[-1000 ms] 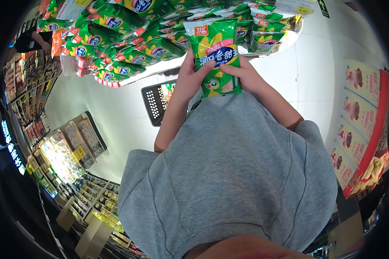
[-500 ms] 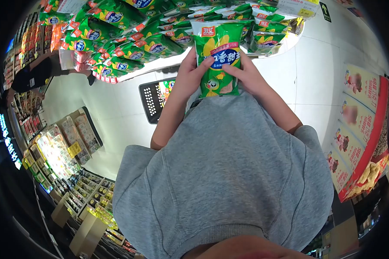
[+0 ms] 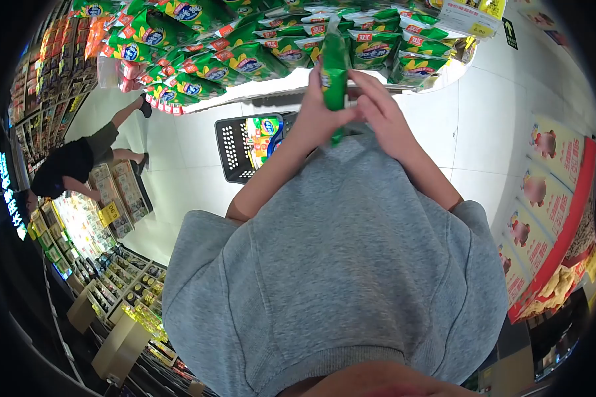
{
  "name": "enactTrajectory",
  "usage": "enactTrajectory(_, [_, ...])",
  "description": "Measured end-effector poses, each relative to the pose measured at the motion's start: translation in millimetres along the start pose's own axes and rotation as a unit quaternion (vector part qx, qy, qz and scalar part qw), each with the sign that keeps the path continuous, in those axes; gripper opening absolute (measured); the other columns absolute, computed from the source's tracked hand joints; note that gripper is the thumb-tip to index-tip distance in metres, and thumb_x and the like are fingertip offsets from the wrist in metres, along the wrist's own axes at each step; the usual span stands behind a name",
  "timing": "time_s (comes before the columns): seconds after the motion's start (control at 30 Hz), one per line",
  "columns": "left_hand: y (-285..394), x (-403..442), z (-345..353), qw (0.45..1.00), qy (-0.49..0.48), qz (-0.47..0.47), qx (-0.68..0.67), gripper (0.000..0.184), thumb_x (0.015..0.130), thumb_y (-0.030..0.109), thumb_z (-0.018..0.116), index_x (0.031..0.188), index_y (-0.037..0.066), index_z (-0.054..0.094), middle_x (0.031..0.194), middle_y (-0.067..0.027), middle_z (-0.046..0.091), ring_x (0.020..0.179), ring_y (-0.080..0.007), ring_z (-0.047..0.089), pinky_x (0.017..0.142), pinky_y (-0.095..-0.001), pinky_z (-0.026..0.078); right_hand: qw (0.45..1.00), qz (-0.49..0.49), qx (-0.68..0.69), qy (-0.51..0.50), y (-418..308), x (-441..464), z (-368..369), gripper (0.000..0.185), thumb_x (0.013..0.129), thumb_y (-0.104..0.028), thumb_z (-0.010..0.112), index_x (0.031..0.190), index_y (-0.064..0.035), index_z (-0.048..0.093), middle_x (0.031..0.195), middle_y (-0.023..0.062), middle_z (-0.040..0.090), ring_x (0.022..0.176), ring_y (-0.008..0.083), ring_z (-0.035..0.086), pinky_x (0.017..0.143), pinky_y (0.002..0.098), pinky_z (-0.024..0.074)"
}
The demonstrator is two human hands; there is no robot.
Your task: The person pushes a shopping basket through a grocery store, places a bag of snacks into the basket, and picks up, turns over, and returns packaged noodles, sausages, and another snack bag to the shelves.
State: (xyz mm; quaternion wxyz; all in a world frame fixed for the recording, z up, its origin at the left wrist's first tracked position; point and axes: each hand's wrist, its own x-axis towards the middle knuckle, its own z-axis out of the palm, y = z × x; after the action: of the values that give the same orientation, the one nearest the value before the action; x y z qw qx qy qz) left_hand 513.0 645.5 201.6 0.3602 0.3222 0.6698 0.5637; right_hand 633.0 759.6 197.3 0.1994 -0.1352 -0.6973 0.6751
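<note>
A green snack package point(image 3: 336, 69) is turned edge-on in front of my chest, slightly blurred. My left hand point(image 3: 321, 114) is wrapped round its left side, with the thumb across the lower part. On the right side, my right hand point(image 3: 377, 109) touches the package with bent fingers close together, near my left thumb. Rows of similar green packages point(image 3: 248, 64) fill the display just beyond my hands. Below the display on the floor, a black basket point(image 3: 229, 149) holds a green package and an orange-and-white one point(image 3: 261, 147).
A person in dark clothes point(image 3: 66, 165) walks at the left beside a low display point(image 3: 122, 192). Stocked shelves point(image 3: 122, 291) line the lower left. A red-edged promotional stand point(image 3: 543, 198) is at the right. White floor tiles point(image 3: 487, 132) lie between it and the green display.
The package has turned from face-on to edge-on between my hands. The person at the left has come further into view. The basket shows more of its contents.
</note>
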Motion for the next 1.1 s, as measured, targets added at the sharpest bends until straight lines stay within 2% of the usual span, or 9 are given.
enactTrajectory(0.03, [12, 0, -8, 0.995, 0.006, -0.065, -0.076, 0.08, 0.075, 0.016, 0.08, 0.138, -0.002, 0.033, 0.12, -0.014, 0.052, 0.11, -0.0232, 0.054, 0.095, -0.0362, 0.044, 0.988, 0.08, 0.13, -0.011, -22, -2, 4, 0.038, 0.097, -0.016, 0.054, 0.133, -0.0052, 0.051, 0.134, 0.0113, 0.045, 0.105, 0.0161, 0.059, 0.079, 0.025, 0.0512])
enactTrajectory(0.07, [19, 0, -16, 0.98, 0.011, -0.129, -0.152, 0.078, 0.074, 0.014, 0.08, 0.137, -0.002, 0.036, 0.116, -0.0125, 0.056, 0.106, -0.0219, 0.057, 0.094, -0.0355, 0.046, 0.986, 0.074, 0.146, -0.018, -24, 0, 3, 0.037, 0.096, -0.015, 0.054, 0.132, -0.0048, 0.052, 0.131, 0.0106, 0.046, 0.104, 0.0152, 0.059, 0.077, 0.0245, 0.0512])
enactTrajectory(0.1, [17, 2, -24, 0.957, -0.005, -0.134, -0.257, 0.069, 0.076, 0.014, 0.077, 0.133, -0.003, 0.043, 0.11, -0.0114, 0.062, 0.101, -0.0214, 0.062, 0.091, -0.0352, 0.049, 0.984, 0.069, 0.162, -0.025, -25, 1, 2, 0.037, 0.096, -0.015, 0.054, 0.131, -0.0045, 0.052, 0.129, 0.0099, 0.048, 0.103, 0.0143, 0.059, 0.076, 0.024, 0.0512])
enactTrajectory(0.2, [27, -9, -30, 0.892, -0.021, -0.119, -0.436, 0.063, 0.079, 0.019, 0.073, 0.131, -0.005, 0.046, 0.119, -0.0166, 0.061, 0.108, -0.0253, 0.062, 0.094, -0.0373, 0.049, 0.986, 0.051, 0.155, 0.021, -21, 1, -2, 0.035, 0.096, -0.013, 0.054, 0.129, -0.0034, 0.053, 0.121, 0.0074, 0.053, 0.1, 0.0113, 0.058, 0.074, 0.023, 0.0508])
enactTrajectory(0.33, [29, -12, -24, 0.897, -0.096, -0.073, -0.424, 0.067, 0.081, 0.026, 0.074, 0.133, -0.004, 0.044, 0.123, -0.0188, 0.059, 0.112, -0.0279, 0.061, 0.096, -0.0395, 0.05, 0.985, 0.056, 0.141, 0.083, -22, 0, -3, 0.032, 0.095, -0.01, 0.055, 0.126, -0.002, 0.052, 0.111, 0.0043, 0.059, 0.097, 0.0091, 0.057, 0.075, 0.0231, 0.0492])
enactTrajectory(0.53, [18, -11, -18, 0.906, -0.095, -0.072, -0.405, 0.058, 0.078, 0.015, 0.078, 0.126, -0.003, 0.051, 0.114, -0.0115, 0.065, 0.101, -0.0196, 0.064, 0.088, -0.0338, 0.053, 0.981, 0.098, 0.162, 0.043, -12, -9, -3, 0.033, 0.094, -0.009, 0.053, 0.126, -0.0024, 0.051, 0.112, 0.0042, 0.06, 0.099, 0.0097, 0.057, 0.081, 0.0249, 0.0469])
enactTrajectory(0.8, [11, -9, -16, 0.916, -0.094, -0.1, -0.377, 0.059, 0.079, 0.014, 0.077, 0.128, -0.002, 0.049, 0.115, -0.011, 0.064, 0.101, -0.0187, 0.064, 0.087, -0.033, 0.053, 0.977, 0.122, 0.165, 0.053, -17, -12, -9, 0.033, 0.092, -0.006, 0.054, 0.125, -0.0018, 0.05, 0.113, 0.0049, 0.059, 0.096, 0.0086, 0.058, 0.073, 0.0236, 0.0495])
enactTrajectory(1.0, [18, -10, -8, 0.912, -0.062, -0.132, -0.382, 0.052, 0.09, 0.029, 0.063, 0.13, -0.001, 0.047, 0.12, -0.0131, 0.061, 0.105, -0.0201, 0.062, 0.09, -0.0347, 0.051, 0.982, 0.121, 0.133, 0.056, -15, -17, -12, 0.044, 0.092, -0.009, 0.058, 0.133, -0.0021, 0.043, 0.124, 0.0076, 0.053, 0.105, 0.0131, 0.056, 0.077, 0.0258, 0.0505])
enactTrajectory(1.1, [22, -6, -8, 0.858, -0.043, -0.208, -0.468, 0.053, 0.094, 0.032, 0.055, 0.133, -0.001, 0.043, 0.123, -0.0131, 0.058, 0.111, -0.0209, 0.058, 0.094, -0.036, 0.048, 0.985, 0.106, 0.127, 0.053, -9, -16, -7, 0.061, 0.091, -0.013, 0.063, 0.141, -0.0014, 0.031, 0.132, 0.0116, 0.048, 0.115, 0.0193, 0.053, 0.085, 0.0301, 0.0509])
